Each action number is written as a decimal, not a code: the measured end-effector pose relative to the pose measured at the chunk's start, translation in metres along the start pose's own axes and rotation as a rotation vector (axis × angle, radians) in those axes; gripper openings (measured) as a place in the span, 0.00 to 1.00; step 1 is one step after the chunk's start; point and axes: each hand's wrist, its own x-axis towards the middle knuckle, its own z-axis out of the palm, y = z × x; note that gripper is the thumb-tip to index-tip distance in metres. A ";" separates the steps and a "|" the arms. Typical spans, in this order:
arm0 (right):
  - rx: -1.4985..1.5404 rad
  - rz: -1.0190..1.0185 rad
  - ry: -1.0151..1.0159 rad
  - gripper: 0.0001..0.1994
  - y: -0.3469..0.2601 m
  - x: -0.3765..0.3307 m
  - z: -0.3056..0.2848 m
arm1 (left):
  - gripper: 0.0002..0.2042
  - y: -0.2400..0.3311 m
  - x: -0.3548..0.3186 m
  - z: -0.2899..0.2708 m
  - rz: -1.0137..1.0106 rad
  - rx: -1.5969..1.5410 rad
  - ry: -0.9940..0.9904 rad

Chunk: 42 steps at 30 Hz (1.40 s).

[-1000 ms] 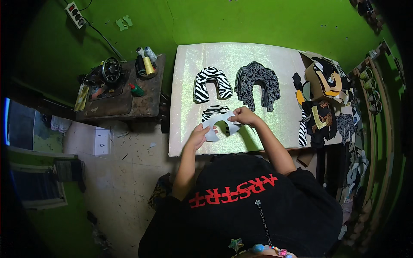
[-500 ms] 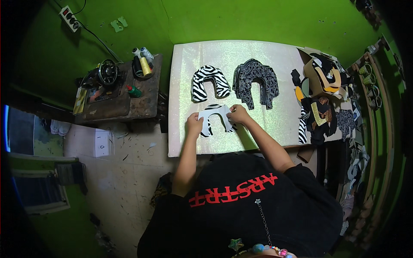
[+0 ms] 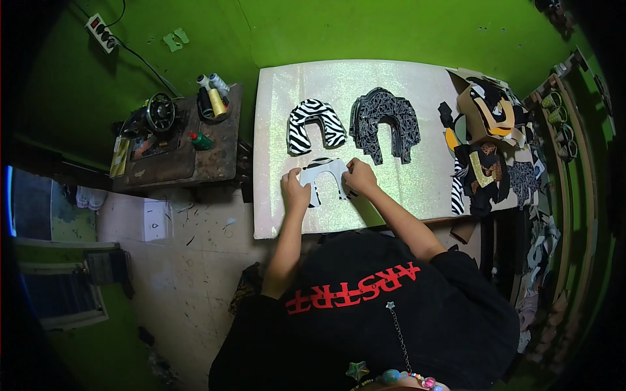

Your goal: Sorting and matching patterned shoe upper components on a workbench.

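At the near edge of the table, my left hand grips the left side of a white arch-shaped piece. Fingers of my right hand are closed on the right side of the same piece. Zebra-print material shows along its top and inner edges; whether the two are joined I cannot tell. Just beyond lies a stack of black-and-white zebra-print arch pieces. To its right rests a thicker stack of dark grey patterned arch pieces.
The pale shiny table carries a cardboard box and a heap of fabric scraps on its right side. A sewing machine stands on a wooden table at left, near thread spools and a green bottle. Shelves line the right.
The view has shifted slightly. Both hands keep hold of the white arch piece, which has turned or flexed a little over the zebra-print material; the stacks stay put.
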 end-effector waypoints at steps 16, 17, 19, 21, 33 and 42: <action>0.434 -0.222 0.080 0.14 -0.020 -0.013 0.004 | 0.11 0.040 -0.008 -0.004 -0.279 -0.675 -0.673; 0.414 -0.201 0.066 0.14 -0.019 -0.012 0.004 | 0.11 0.037 -0.008 -0.006 -0.279 -0.676 -0.670; 0.457 -0.170 0.032 0.14 -0.016 -0.010 0.001 | 0.07 0.041 -0.008 -0.011 -0.346 -0.811 -0.635; 0.500 -0.142 -0.002 0.14 -0.011 -0.007 0.004 | 0.06 0.040 -0.009 -0.010 -0.373 -0.889 -0.638; 0.497 -0.179 -0.217 0.21 -0.009 -0.014 -0.013 | 0.05 0.034 -0.018 -0.002 -0.152 -0.662 -0.362; 0.658 -0.088 -0.459 0.16 -0.024 -0.018 -0.015 | 0.07 0.048 -0.032 -0.006 0.371 -0.196 -0.157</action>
